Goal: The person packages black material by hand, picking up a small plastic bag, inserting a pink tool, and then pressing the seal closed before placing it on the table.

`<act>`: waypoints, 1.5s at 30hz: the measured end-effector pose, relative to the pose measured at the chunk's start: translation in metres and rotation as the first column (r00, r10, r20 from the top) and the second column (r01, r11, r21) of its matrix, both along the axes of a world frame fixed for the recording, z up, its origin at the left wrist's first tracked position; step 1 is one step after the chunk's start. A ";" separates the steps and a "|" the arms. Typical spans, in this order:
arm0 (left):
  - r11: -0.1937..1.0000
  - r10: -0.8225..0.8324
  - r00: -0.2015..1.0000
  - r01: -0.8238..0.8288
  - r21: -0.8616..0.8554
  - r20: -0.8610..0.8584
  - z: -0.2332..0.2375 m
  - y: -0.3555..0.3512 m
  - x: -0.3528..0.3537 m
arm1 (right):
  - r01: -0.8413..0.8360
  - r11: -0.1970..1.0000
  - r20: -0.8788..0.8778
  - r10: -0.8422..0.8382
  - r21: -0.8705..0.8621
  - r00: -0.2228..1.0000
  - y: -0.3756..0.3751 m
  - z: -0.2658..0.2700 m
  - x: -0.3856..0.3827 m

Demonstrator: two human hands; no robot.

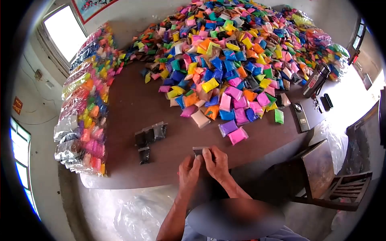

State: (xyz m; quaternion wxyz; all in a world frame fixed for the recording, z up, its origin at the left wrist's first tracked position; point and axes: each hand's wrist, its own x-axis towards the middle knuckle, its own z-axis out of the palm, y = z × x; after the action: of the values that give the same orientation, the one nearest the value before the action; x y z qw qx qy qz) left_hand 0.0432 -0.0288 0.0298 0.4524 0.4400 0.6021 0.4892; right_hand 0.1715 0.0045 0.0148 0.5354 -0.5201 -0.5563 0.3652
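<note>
My left hand (189, 170) and my right hand (216, 162) meet near the front edge of the brown table (128, 100). Together they pinch a small dark packet (197, 151) between their fingertips. Several black packets (150, 134) lie on the table to the left of my hands. A purple packet (228, 127) and a pink packet (238, 135) lie just beyond my right hand. Behind them spreads a huge heap of small coloured packets (233, 52).
Clear bags filled with coloured packets (86, 104) are stacked along the table's left side. A dark bottle (316, 80), a phone (300, 116) and keys lie at the right end. A wooden chair (329, 180) stands at the right, with plastic sheeting (128, 213) on the floor.
</note>
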 end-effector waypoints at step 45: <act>0.986 0.029 0.972 -0.066 0.154 0.235 -0.026 0.004 -0.011 | -0.088 0.963 0.017 0.087 0.256 0.996 0.000 -0.025 -0.003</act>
State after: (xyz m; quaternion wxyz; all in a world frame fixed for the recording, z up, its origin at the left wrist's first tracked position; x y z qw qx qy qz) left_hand 0.0319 -0.0246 0.0040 0.4706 0.4004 0.5142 0.5948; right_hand 0.1682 0.0049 -0.0102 0.5798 -0.4225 -0.6229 0.3120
